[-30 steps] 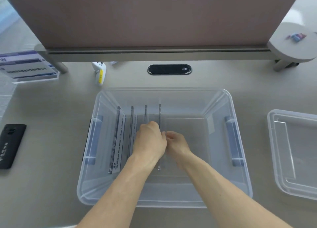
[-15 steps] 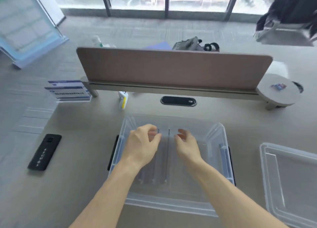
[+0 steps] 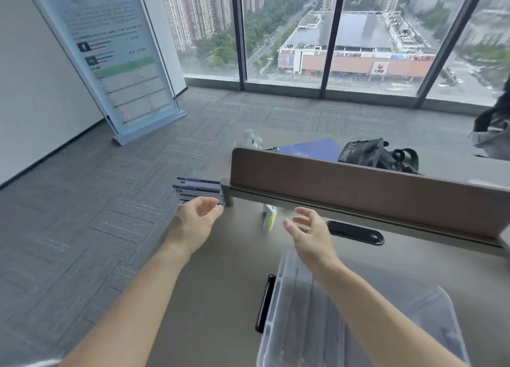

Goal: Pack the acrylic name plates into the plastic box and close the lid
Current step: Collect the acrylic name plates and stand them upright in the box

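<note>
Head camera: A person reaches both bare arms out over a grey bench (image 3: 237, 259) beside floor-to-ceiling windows (image 3: 284, 30) that look down on a city street and a large flat-roofed building. The left hand (image 3: 194, 220) is spread wide, fingers curled and empty, close in front of a small stack of acrylic name plates (image 3: 198, 188) with blue-and-white printed faces, which stands at the far left corner of the bench next to the post of a brown divider panel (image 3: 358, 190); whether the fingertips touch the plates cannot be told. The right hand (image 3: 311, 234) is likewise wide and empty, palm turned inward, raised above the bench between a white-and-yellow device (image 3: 269, 216) and a dark oval cable port (image 3: 354, 232). The clear plastic box (image 3: 303, 325) sits at the near right of the bench, lid off, with several plates standing on edge inside it in blurred rows; the right forearm crosses above it. A dark flat object (image 3: 265, 303) lies against the box's left wall. Beyond the divider are a black bag (image 3: 372, 154), a blue folder (image 3: 311, 148) and a plastic bottle (image 3: 249, 137). A banner stand (image 3: 110, 52) leans on the carpet at left.
</note>
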`<state>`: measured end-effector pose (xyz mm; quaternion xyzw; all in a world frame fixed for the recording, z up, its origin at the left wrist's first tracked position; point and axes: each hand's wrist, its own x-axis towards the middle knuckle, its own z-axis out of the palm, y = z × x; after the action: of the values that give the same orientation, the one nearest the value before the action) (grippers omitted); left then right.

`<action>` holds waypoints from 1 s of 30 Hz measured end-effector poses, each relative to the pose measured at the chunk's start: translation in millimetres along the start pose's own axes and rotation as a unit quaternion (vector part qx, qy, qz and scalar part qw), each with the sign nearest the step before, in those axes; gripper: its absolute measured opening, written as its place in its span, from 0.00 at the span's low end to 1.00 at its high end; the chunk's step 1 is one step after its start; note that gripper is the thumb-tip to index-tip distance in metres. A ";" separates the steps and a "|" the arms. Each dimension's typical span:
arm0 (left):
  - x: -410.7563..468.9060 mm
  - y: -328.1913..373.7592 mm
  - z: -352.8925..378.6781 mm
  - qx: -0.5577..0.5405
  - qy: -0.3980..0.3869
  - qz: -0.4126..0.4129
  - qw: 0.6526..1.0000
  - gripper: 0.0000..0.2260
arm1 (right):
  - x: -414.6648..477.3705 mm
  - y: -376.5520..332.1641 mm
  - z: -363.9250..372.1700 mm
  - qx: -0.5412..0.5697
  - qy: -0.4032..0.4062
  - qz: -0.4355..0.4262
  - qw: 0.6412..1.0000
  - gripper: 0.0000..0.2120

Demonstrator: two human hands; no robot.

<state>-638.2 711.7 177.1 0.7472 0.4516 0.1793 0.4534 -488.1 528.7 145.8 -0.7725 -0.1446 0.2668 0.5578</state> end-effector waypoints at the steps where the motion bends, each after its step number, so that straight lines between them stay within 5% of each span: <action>1: 13.4 -9.0 -8.9 -0.016 -0.001 -0.015 1.000 0.11 | 4.6 -0.4 18.1 -0.006 -0.009 0.007 1.000 0.19; 12: 209.7 -163.2 -53.3 -0.079 -0.054 -0.120 0.988 0.04 | 126.7 41.2 231.4 -0.062 -0.032 0.137 0.988 0.18; 22: 344.4 -265.4 -48.3 -0.063 -0.032 -0.163 0.984 0.27 | 239.9 87.4 329.8 -0.090 0.012 0.157 0.983 0.26; 26: 370.5 -279.6 -35.2 -0.063 -0.051 -0.096 0.992 0.24 | 270.4 97.0 344.0 -0.084 0.022 0.137 0.987 0.24; 30: 376.9 -283.8 -24.1 -0.063 -0.025 -0.054 0.996 0.08 | 281.1 103.2 354.0 -0.094 0.035 0.135 0.986 0.20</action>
<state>-600.9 1091.1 -101.9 0.6957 0.4677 0.1639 0.5201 -469.5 918.2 -104.9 -0.8426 -0.0438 0.2975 0.4467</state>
